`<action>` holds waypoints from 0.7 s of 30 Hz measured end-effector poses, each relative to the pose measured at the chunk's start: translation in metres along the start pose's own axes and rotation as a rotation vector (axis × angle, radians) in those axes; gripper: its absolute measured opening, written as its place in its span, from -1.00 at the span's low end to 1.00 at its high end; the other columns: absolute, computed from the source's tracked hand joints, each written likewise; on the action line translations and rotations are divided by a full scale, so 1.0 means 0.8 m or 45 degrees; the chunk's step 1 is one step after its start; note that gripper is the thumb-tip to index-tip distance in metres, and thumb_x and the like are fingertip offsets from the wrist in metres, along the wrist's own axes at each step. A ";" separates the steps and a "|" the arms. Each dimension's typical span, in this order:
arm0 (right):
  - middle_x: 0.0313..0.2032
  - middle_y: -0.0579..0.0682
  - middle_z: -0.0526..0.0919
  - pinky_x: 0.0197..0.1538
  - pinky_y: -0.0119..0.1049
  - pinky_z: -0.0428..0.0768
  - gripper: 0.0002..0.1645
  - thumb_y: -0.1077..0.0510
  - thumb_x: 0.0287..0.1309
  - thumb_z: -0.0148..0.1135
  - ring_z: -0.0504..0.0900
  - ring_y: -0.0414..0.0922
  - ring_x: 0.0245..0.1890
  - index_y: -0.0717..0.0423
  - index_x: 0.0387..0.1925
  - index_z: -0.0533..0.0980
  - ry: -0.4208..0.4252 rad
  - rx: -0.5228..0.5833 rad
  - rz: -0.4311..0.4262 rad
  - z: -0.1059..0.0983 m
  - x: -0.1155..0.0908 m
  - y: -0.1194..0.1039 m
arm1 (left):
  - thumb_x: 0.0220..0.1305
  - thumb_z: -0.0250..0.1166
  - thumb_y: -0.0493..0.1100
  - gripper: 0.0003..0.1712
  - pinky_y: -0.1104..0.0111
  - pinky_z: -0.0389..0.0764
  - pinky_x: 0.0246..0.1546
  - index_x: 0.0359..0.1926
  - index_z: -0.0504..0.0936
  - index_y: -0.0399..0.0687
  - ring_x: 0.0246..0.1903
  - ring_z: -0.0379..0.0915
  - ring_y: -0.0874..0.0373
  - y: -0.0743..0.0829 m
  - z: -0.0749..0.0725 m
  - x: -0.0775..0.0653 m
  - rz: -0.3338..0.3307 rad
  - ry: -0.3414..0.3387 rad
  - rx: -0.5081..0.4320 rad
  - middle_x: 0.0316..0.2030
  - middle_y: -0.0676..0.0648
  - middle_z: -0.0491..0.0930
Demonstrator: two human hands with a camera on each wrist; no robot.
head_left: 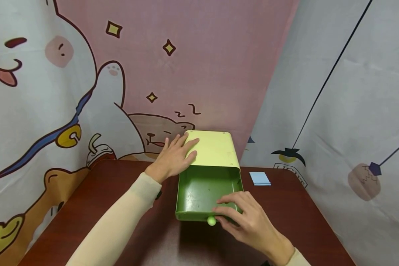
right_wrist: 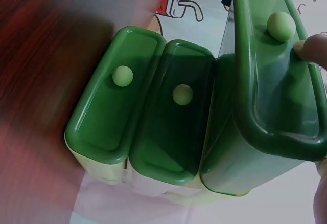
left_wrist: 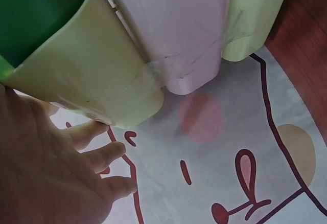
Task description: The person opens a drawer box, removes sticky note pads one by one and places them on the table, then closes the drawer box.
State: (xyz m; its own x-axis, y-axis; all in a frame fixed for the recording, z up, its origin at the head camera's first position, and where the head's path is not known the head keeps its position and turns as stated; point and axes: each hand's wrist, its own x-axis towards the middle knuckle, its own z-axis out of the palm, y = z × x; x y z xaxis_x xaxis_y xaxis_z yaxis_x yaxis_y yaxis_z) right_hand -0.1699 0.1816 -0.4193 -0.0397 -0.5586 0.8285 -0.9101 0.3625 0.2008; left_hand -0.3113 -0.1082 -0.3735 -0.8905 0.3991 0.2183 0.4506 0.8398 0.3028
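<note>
Green drawer [head_left: 193, 216] extends from yellow case [head_left: 216, 147] on bench [head_left: 156, 245]. Left hand [head_left: 173, 158]: fingers spread, resting on case top, gripping nothing. Right hand [head_left: 252, 220]: fingers half-bent at drawer front beside knob [head_left: 211, 221]; cannot tell whether they grip.

A reddish-brown table [head_left: 296, 214] carries a drawer unit [head_left: 216, 149] — and blue paper [head_left: 260, 178] beside it.

A small curtained booth, seemingly — cartoon-printed cloth [head_left: 203, 74] hangs behind and beside a red-brown table [head_left: 286, 207].
</note>
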 end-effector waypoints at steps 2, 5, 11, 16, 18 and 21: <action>-0.08 0.05 0.83 -0.07 -0.19 0.65 -0.73 0.10 0.75 0.29 0.78 -0.03 -0.12 -0.01 -0.02 0.88 0.006 -0.048 -0.074 -0.002 0.003 -0.001 | 0.84 -0.21 0.37 -0.22 -0.42 -0.27 0.89 0.91 0.15 0.46 0.93 -0.19 -0.34 0.001 -0.001 0.000 0.001 -0.002 0.001 0.95 -0.12 -0.08; -0.16 0.03 0.80 -0.10 -0.21 0.67 -0.67 0.17 0.77 0.23 0.74 -0.04 -0.17 -0.01 -0.06 0.89 0.006 -0.138 -0.199 -0.004 0.009 -0.003 | 0.84 -0.22 0.37 -0.21 -0.43 -0.27 0.89 0.91 0.15 0.46 0.92 -0.18 -0.35 0.001 -0.002 0.000 0.003 -0.001 -0.003 0.95 -0.12 -0.09; -0.24 -0.08 0.76 -0.12 -0.24 0.64 -0.63 0.20 0.77 0.19 0.68 -0.13 -0.23 -0.03 -0.09 0.88 -0.009 -0.248 -0.331 -0.005 0.016 -0.007 | 0.83 -0.24 0.39 -0.21 -0.44 -0.27 0.88 0.91 0.15 0.45 0.92 -0.18 -0.36 0.001 -0.002 0.000 0.007 0.008 -0.015 0.95 -0.12 -0.09; -0.24 -0.12 0.78 -0.10 -0.23 0.65 -0.71 0.13 0.69 0.27 0.70 -0.14 -0.22 -0.06 -0.08 0.90 -0.025 -0.288 -0.332 -0.002 0.010 -0.011 | 0.84 -0.25 0.40 -0.20 -0.43 -0.27 0.88 0.91 0.15 0.45 0.92 -0.18 -0.35 0.003 -0.002 -0.001 0.007 0.003 -0.018 0.95 -0.11 -0.09; -0.24 -0.13 0.78 -0.09 -0.21 0.66 -0.72 0.08 0.70 0.31 0.71 -0.15 -0.22 -0.08 -0.08 0.90 -0.020 -0.307 -0.339 0.000 0.007 -0.010 | 0.84 -0.25 0.39 -0.21 -0.44 -0.27 0.88 0.91 0.15 0.45 0.92 -0.18 -0.35 0.002 -0.001 0.000 0.008 0.000 -0.017 0.95 -0.11 -0.09; -0.25 -0.15 0.78 -0.09 -0.20 0.66 -0.73 0.04 0.72 0.33 0.70 -0.16 -0.23 -0.12 -0.09 0.91 -0.007 -0.345 -0.344 0.003 0.004 -0.010 | 0.84 -0.26 0.39 -0.21 -0.45 -0.27 0.88 0.91 0.15 0.45 0.92 -0.18 -0.36 0.001 -0.001 0.000 0.007 -0.002 -0.022 0.95 -0.12 -0.09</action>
State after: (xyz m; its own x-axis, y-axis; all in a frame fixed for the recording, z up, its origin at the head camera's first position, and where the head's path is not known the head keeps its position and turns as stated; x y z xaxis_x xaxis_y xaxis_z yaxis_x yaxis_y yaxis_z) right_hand -0.1634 0.1752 -0.4192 0.1840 -0.6646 0.7242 -0.7459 0.3854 0.5432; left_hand -0.3108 -0.1074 -0.3727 -0.8882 0.4044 0.2183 0.4565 0.8312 0.3174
